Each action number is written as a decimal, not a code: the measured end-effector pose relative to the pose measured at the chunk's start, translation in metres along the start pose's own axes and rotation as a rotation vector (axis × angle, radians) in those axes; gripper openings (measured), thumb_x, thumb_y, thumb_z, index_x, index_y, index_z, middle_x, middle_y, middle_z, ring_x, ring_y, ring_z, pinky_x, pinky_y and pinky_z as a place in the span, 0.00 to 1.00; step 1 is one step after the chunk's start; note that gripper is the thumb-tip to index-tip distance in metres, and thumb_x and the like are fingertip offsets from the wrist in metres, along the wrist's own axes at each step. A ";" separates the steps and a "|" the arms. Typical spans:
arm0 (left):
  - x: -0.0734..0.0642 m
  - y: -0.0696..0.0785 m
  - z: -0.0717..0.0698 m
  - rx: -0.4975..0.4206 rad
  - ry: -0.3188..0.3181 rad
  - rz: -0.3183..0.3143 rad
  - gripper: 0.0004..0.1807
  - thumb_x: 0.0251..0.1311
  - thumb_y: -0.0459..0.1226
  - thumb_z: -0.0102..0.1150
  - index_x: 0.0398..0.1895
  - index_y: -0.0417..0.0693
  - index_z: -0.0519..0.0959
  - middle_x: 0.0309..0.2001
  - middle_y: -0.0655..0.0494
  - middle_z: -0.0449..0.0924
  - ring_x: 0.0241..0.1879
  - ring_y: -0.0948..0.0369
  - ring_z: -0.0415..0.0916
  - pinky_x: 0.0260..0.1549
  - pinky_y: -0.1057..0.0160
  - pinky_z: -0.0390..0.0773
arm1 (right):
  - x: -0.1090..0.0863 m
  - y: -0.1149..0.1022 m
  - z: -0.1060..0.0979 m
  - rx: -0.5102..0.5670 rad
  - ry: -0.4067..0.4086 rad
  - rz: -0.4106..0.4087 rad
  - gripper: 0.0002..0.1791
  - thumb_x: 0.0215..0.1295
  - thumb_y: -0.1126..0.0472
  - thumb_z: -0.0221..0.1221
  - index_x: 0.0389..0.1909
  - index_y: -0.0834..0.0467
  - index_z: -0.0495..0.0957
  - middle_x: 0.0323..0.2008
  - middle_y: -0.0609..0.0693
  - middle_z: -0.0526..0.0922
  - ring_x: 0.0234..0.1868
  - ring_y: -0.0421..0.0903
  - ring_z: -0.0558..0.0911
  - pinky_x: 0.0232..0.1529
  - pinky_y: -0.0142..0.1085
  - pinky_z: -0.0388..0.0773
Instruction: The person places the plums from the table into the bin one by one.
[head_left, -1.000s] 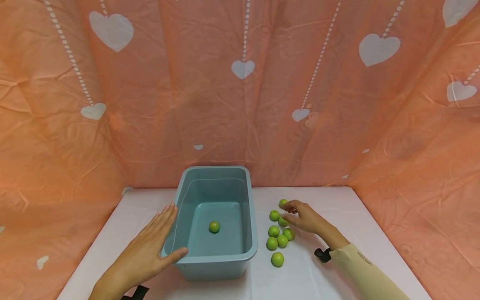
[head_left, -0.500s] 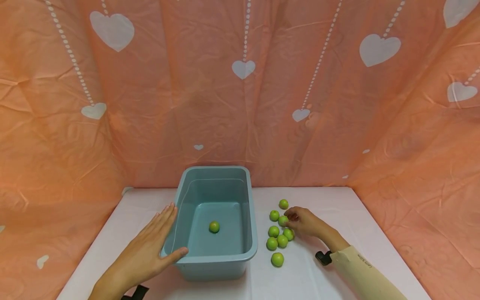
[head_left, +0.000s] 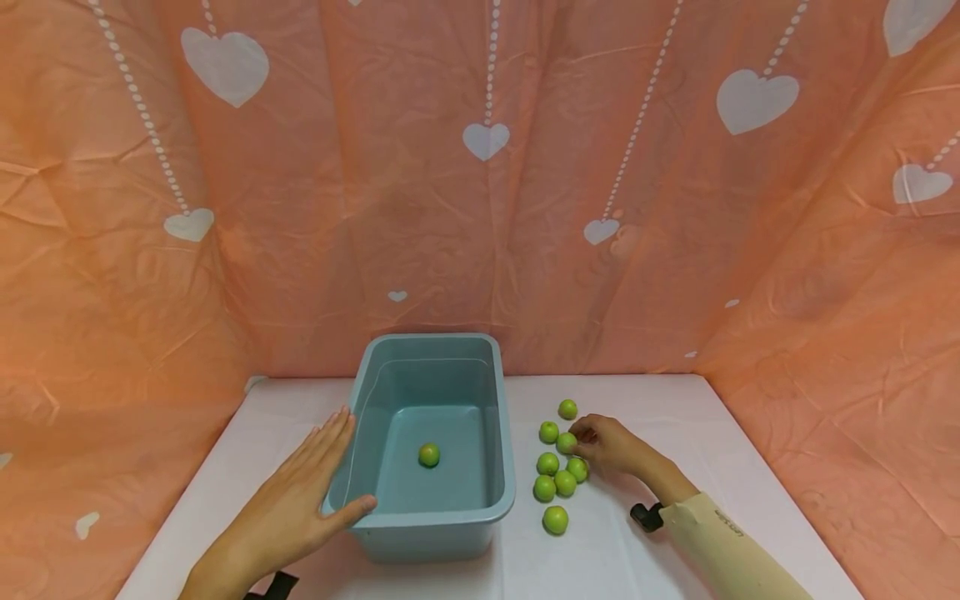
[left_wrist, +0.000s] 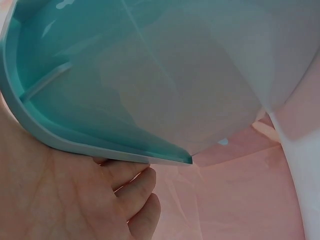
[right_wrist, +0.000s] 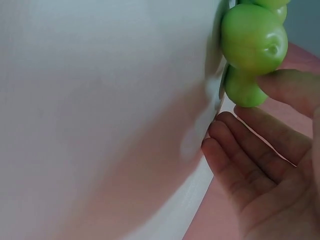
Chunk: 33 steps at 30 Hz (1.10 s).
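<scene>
My left hand (head_left: 292, 500) lies against the near left corner of a blue-grey plastic basin (head_left: 422, 535), fingers straight along its outer side and thumb over the front rim. In the left wrist view the palm (left_wrist: 55, 190) touches the basin rim (left_wrist: 100, 153). A single small green fruit (head_left: 429, 454) sits on the basin floor. To the basin's right, my right hand (head_left: 611, 446) pinches one green fruit (head_left: 566, 442) between thumb and index finger, low over the table. In the right wrist view that fruit (right_wrist: 244, 90) shows at the fingertips, partly behind a nearer fruit (right_wrist: 255, 39).
Several more green fruits (head_left: 556, 520) lie loosely grouped on the white tablecloth (head_left: 630, 558), close around the right fingertips. Behind the basin hangs an orange cloth (head_left: 420, 208) with white hearts, and it also closes off both sides.
My right hand has drawn back slightly and lowered from near the farthest fruit, and its thumb and finger have closed on a fruit nearer me. The left hand stays still.
</scene>
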<state>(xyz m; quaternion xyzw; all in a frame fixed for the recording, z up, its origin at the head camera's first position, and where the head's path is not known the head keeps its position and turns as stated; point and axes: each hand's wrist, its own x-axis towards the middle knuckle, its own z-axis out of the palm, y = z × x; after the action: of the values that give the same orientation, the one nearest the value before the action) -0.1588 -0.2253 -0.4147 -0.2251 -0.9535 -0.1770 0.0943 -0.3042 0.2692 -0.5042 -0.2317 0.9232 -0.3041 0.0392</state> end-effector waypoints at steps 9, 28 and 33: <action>0.000 0.000 0.000 -0.001 0.003 0.006 0.57 0.71 0.66 0.60 0.87 0.39 0.53 0.87 0.43 0.49 0.85 0.43 0.48 0.73 0.82 0.24 | 0.001 0.000 0.000 0.010 0.012 -0.031 0.11 0.69 0.62 0.71 0.46 0.64 0.86 0.40 0.48 0.87 0.42 0.42 0.83 0.45 0.37 0.84; 0.001 0.000 0.001 0.003 0.010 0.012 0.56 0.71 0.66 0.60 0.86 0.38 0.53 0.86 0.42 0.49 0.84 0.41 0.50 0.73 0.82 0.24 | 0.000 -0.001 -0.001 0.008 0.009 -0.030 0.10 0.68 0.62 0.72 0.45 0.63 0.86 0.39 0.46 0.86 0.42 0.41 0.83 0.45 0.37 0.84; 0.001 0.000 0.001 0.005 0.012 0.016 0.56 0.71 0.66 0.60 0.86 0.38 0.53 0.86 0.42 0.49 0.84 0.41 0.50 0.74 0.82 0.24 | 0.000 -0.003 -0.003 0.001 0.029 -0.049 0.10 0.68 0.62 0.73 0.44 0.62 0.85 0.38 0.45 0.85 0.40 0.40 0.82 0.43 0.35 0.84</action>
<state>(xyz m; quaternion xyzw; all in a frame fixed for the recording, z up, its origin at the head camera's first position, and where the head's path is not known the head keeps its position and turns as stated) -0.1596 -0.2249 -0.4151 -0.2314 -0.9515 -0.1754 0.1019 -0.3039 0.2687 -0.5005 -0.2496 0.9177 -0.3085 0.0183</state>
